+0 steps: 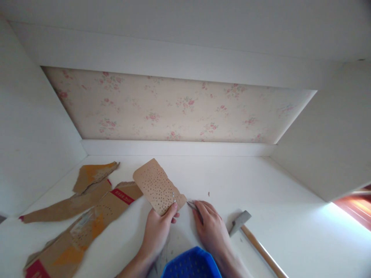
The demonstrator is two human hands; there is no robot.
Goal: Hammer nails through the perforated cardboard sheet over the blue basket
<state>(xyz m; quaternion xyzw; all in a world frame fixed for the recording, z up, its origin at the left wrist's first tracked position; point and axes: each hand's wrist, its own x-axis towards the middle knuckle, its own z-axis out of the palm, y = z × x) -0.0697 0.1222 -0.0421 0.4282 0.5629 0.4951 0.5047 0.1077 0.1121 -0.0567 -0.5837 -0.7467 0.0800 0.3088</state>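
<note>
My left hand grips a piece of brown cardboard dotted with many small holes, thumb on its lower edge. Several small shiny bits, perhaps nails, show on the cardboard near the thumb. Close to its right corner, my right hand is closed around a slim grey metal tool. Only the tool's narrow, slightly parted tips show clearly; the fingers hide most of it, so I cannot tell if it is pliers or scissors. Right of that hand lies a hammer with a wooden handle.
Torn cardboard strips with tape and red print lie on the white surface at left. A blue perforated basket stands at the bottom edge. White panels and a floral wallpapered back enclose the space. A small brown scrap lies beyond my right hand.
</note>
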